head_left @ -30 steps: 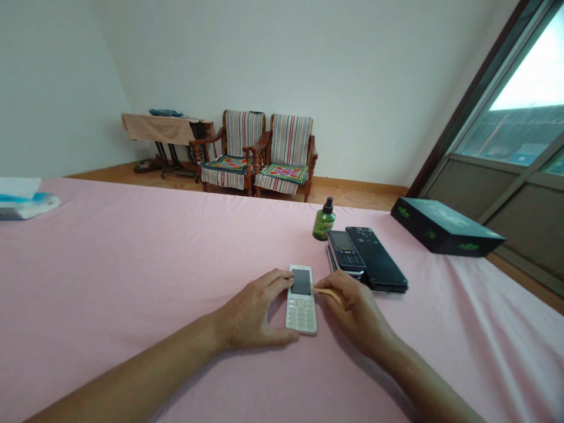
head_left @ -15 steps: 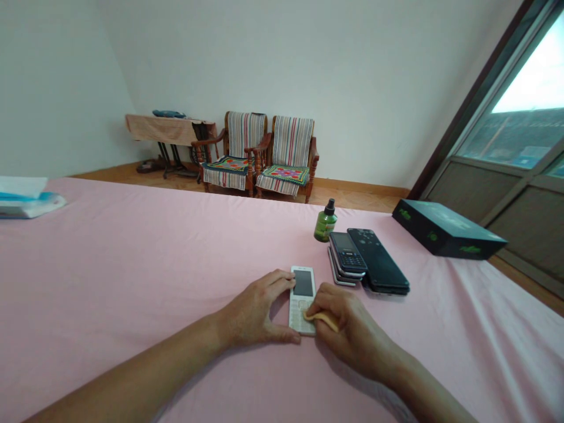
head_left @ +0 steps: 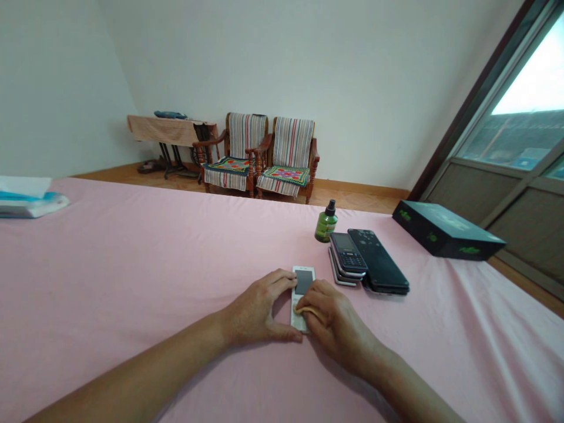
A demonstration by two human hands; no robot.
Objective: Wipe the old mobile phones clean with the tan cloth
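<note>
A white keypad phone (head_left: 304,282) lies face up on the pink cloth, its screen end pointing away from me. My left hand (head_left: 259,306) grips it from the left, fingertips at the upper edge and thumb by the bottom corner. Bunched in the closed fingers of my right hand (head_left: 337,322) is a small yellowish cloth (head_left: 312,311), pressed on the phone's keypad. The right hand hides much of the keys and the phone's right side.
Right of the hands sit a stack of keypad phones (head_left: 348,255) and a stack of dark smartphones (head_left: 379,261). A green spray bottle (head_left: 325,223) stands behind them. Farther right is a black box (head_left: 445,229); a white-and-blue packet (head_left: 30,202) lies far left.
My right hand has moved the yellowish cloth left across the keypad, covering more of the phone. My left hand stays in its hold on the phone.
</note>
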